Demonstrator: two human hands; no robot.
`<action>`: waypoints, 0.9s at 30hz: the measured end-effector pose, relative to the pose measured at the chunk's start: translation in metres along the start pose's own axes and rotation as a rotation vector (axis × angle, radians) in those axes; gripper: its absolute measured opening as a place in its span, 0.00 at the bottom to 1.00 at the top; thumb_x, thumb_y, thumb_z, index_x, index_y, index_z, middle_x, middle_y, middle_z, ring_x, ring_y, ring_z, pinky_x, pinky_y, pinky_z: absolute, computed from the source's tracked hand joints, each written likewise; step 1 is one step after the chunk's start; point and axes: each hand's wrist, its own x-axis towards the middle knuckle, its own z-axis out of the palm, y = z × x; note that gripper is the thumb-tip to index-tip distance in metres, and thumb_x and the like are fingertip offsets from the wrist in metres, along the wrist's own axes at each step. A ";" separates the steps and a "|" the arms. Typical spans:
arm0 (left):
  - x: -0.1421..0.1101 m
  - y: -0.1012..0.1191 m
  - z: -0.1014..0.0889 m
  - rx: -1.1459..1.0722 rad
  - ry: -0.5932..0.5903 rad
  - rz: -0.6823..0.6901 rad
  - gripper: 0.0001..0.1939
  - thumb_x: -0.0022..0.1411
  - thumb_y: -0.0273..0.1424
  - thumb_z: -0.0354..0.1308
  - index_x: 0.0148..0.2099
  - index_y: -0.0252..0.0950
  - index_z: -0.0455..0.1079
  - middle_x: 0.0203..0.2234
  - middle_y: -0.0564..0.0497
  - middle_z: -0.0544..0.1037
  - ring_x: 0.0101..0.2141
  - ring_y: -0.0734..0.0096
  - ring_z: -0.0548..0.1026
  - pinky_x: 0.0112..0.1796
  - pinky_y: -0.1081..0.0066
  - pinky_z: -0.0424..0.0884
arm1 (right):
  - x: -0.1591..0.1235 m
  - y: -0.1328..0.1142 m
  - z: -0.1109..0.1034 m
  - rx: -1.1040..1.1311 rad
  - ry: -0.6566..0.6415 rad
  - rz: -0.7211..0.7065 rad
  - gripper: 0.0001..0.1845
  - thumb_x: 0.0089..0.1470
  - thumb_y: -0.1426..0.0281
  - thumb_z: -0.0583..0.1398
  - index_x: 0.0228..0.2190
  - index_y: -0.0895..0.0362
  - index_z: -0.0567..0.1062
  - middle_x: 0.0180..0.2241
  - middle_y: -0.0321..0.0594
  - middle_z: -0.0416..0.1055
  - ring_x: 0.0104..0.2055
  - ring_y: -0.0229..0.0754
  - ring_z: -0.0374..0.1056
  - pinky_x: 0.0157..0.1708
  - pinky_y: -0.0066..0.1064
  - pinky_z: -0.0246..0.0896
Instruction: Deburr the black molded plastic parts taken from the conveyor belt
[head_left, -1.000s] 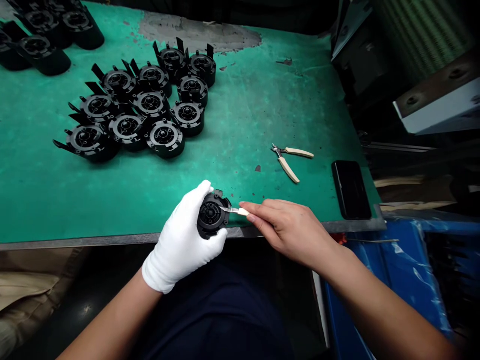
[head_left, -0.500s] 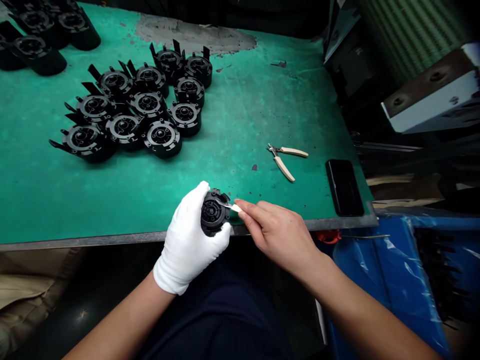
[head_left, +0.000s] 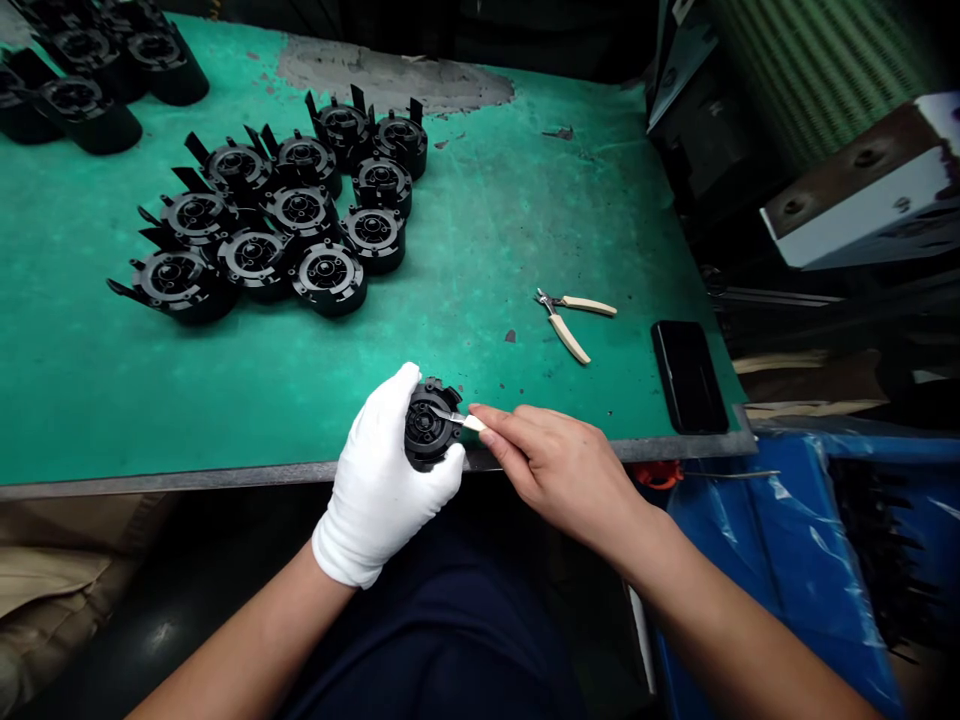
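My left hand, in a white glove, is wrapped round a round black plastic part at the table's front edge. Its ringed face with small holes is turned up toward me. In my bare right hand is a small knife with a pale handle, pinched between thumb and forefinger. The thin metal blade reaches over the upper right of the part's face; whether its tip touches the plastic I cannot tell. Much of the handle is hidden inside my right hand.
Several similar black parts stand grouped on the green table, with more at the far left. Cream-handled side cutters and a black phone lie to the right. A blue plastic-lined bin stands below right.
The knife blade shows more of its length over the part's face and its tip sits slightly further in toward the centre. Both hands keep their hold; the view has shifted a little.
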 end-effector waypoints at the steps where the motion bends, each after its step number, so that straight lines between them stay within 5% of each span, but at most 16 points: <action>1: 0.000 0.000 0.001 0.004 0.003 0.005 0.44 0.58 0.35 0.67 0.71 0.36 0.52 0.61 0.37 0.69 0.61 0.50 0.71 0.61 0.52 0.70 | 0.001 -0.001 0.000 -0.021 0.014 0.012 0.20 0.72 0.60 0.52 0.58 0.45 0.75 0.34 0.37 0.78 0.37 0.42 0.73 0.35 0.32 0.61; 8: 0.001 0.007 0.013 0.026 0.116 0.025 0.42 0.59 0.33 0.65 0.71 0.34 0.53 0.60 0.36 0.70 0.60 0.50 0.71 0.60 0.51 0.70 | 0.002 -0.005 0.005 -0.003 0.106 0.077 0.20 0.72 0.61 0.52 0.58 0.48 0.75 0.36 0.40 0.79 0.38 0.42 0.75 0.35 0.31 0.63; 11: 0.008 0.001 -0.002 -0.014 -0.042 0.025 0.43 0.59 0.32 0.64 0.72 0.34 0.51 0.63 0.37 0.67 0.63 0.51 0.68 0.64 0.52 0.67 | -0.003 0.001 0.000 0.170 0.051 0.081 0.19 0.73 0.63 0.51 0.55 0.51 0.76 0.39 0.38 0.80 0.38 0.41 0.76 0.37 0.31 0.65; 14: 0.016 -0.010 -0.025 -0.038 -0.210 0.068 0.42 0.60 0.30 0.61 0.73 0.35 0.49 0.68 0.40 0.61 0.68 0.54 0.61 0.68 0.55 0.59 | -0.009 0.006 -0.008 0.305 -0.089 0.086 0.17 0.73 0.64 0.50 0.52 0.51 0.76 0.31 0.33 0.79 0.31 0.40 0.74 0.32 0.31 0.64; 17: 0.022 -0.018 -0.041 -0.030 -0.255 0.092 0.43 0.61 0.29 0.60 0.74 0.36 0.46 0.72 0.43 0.54 0.71 0.55 0.55 0.70 0.55 0.53 | -0.010 0.008 -0.011 0.332 -0.158 0.006 0.17 0.72 0.68 0.51 0.56 0.52 0.74 0.42 0.37 0.81 0.42 0.42 0.77 0.41 0.32 0.69; 20: 0.024 -0.020 -0.042 -0.013 -0.275 0.089 0.48 0.60 0.33 0.65 0.75 0.36 0.44 0.73 0.42 0.52 0.71 0.53 0.53 0.71 0.54 0.52 | -0.007 0.008 -0.009 0.317 -0.154 -0.062 0.21 0.71 0.68 0.52 0.62 0.53 0.70 0.56 0.41 0.76 0.54 0.45 0.74 0.54 0.36 0.68; 27: 0.024 -0.023 -0.033 -0.031 -0.311 -0.001 0.50 0.59 0.36 0.68 0.75 0.40 0.43 0.70 0.42 0.58 0.69 0.54 0.58 0.69 0.54 0.57 | -0.005 0.003 -0.010 0.271 -0.176 -0.107 0.23 0.72 0.68 0.51 0.64 0.55 0.68 0.51 0.45 0.78 0.48 0.47 0.77 0.48 0.38 0.72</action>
